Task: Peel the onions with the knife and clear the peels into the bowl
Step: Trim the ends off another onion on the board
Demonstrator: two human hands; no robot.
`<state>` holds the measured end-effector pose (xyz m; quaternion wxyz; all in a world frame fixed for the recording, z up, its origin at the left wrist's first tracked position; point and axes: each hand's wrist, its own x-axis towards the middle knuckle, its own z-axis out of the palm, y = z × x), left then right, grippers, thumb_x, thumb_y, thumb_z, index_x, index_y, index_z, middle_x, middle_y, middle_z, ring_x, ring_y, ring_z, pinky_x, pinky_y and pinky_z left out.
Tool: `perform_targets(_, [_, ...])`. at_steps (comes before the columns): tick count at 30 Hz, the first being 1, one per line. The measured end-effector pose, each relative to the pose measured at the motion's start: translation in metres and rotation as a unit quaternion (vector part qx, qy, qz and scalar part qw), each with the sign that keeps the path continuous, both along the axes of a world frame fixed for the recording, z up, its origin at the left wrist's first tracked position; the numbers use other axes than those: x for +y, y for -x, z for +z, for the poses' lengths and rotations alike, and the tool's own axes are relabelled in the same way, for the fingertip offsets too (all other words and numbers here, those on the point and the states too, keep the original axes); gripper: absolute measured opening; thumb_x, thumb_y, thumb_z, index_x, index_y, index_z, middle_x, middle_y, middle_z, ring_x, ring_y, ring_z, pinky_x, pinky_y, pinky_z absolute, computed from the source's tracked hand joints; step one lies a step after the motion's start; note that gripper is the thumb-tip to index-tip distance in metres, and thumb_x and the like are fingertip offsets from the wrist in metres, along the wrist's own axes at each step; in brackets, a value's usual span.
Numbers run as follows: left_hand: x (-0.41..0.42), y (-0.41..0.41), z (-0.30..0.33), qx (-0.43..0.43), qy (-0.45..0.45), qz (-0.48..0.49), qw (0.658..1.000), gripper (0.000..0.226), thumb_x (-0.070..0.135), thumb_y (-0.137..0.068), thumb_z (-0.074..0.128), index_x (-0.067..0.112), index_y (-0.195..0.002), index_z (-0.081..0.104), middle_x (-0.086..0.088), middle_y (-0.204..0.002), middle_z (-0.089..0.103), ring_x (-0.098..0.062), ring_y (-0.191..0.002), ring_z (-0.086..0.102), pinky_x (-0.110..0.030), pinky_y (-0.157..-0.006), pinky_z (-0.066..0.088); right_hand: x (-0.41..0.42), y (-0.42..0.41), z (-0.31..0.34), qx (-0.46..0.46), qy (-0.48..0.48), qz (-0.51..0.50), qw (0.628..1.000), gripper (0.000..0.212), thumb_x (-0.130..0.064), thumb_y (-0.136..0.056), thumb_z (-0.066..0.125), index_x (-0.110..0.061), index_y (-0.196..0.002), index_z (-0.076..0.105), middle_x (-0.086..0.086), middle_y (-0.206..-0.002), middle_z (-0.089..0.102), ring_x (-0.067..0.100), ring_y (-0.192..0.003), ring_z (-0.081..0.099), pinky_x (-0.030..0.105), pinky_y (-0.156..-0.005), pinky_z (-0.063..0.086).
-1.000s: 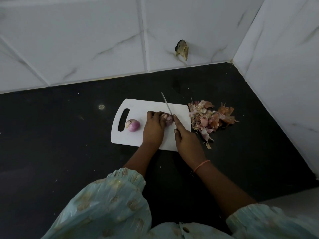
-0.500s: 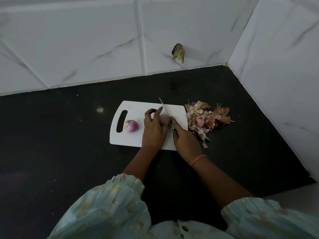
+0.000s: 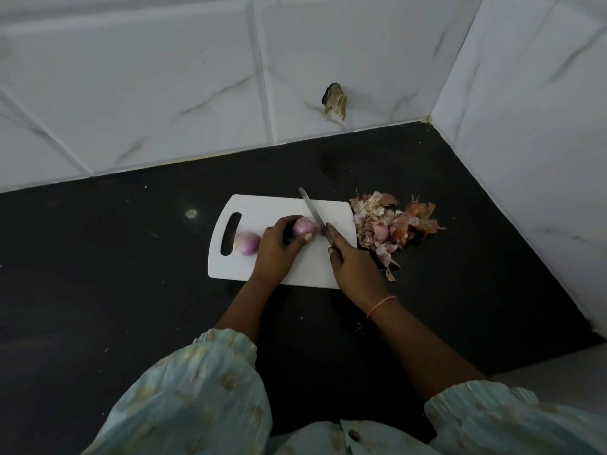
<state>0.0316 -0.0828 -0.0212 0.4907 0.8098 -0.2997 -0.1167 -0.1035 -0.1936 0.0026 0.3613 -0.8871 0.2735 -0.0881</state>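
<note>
A white cutting board [image 3: 259, 208] lies on the black counter. My left hand [image 3: 277, 251] grips a pink onion [image 3: 303, 226] on the board. My right hand [image 3: 354, 267] holds a knife [image 3: 312, 211] whose blade rests against the onion's right side, tip pointing away from me. A second, peeled onion [image 3: 247, 243] sits near the board's handle slot. A pile of onion peels [image 3: 391, 224] lies on the counter just right of the board. No bowl is in view.
White marble-tiled walls [image 3: 197, 93] close the counter at the back and on the right. A chipped hole [image 3: 335, 100] marks the back wall. The black counter [image 3: 98, 274] stretches to the left of the board.
My left hand has turned the onion so more of its pink surface shows. The knife stays against its right side.
</note>
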Motion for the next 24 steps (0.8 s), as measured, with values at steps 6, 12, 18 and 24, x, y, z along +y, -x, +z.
perform_targets(6, [0.003, 0.006, -0.004, -0.035, 0.013, -0.017, 0.999, 0.043, 0.041, -0.096, 0.052, 0.021, -0.135, 0.053, 0.008, -0.126, 0.063, -0.006, -0.113, 0.059, -0.022, -0.094, 0.046, -0.001, 0.006, 0.001, -0.090, -0.003, -0.032, 0.995, 0.052, -0.022, -0.103, 0.046, -0.039, -0.150, 0.033, 0.005, -0.078, 0.063, 0.016, -0.068, 0.059, 0.037, -0.065, 0.052])
perform_targets(12, [0.004, 0.009, -0.007, -0.062, 0.035, 0.000, 0.997, 0.037, 0.033, -0.093, 0.055, 0.018, -0.127, 0.055, 0.006, -0.123, 0.058, -0.002, -0.113, 0.055, -0.025, -0.093, 0.049, -0.007, 0.017, 0.006, -0.087, 0.080, -0.050, 0.992, 0.052, -0.025, -0.102, 0.046, -0.042, -0.150, 0.033, -0.003, -0.077, 0.058, 0.009, -0.069, 0.055, 0.032, -0.062, 0.047])
perform_targets(18, [0.003, 0.009, -0.005, -0.034, 0.049, 0.031, 0.998, 0.037, 0.025, -0.095, 0.055, 0.021, -0.132, 0.053, 0.003, -0.123, 0.052, 0.001, -0.110, 0.052, -0.013, -0.092, 0.043, -0.013, 0.016, 0.012, -0.054, 0.100, -0.065, 0.991, 0.055, -0.026, -0.103, 0.045, -0.041, -0.152, 0.026, -0.004, -0.066, 0.050, 0.010, -0.060, 0.049, 0.034, -0.054, 0.045])
perform_targets(24, [0.005, 0.009, -0.008, -0.058, 0.037, 0.023, 0.997, 0.035, 0.021, -0.098, 0.054, 0.015, -0.132, 0.054, -0.001, -0.127, 0.053, 0.012, -0.113, 0.046, -0.004, -0.096, 0.033, -0.013, 0.013, 0.018, -0.038, 0.092, -0.075, 0.992, 0.053, -0.028, -0.102, 0.045, -0.035, -0.152, 0.028, -0.006, -0.072, 0.052, 0.016, -0.069, 0.058, 0.035, -0.060, 0.049])
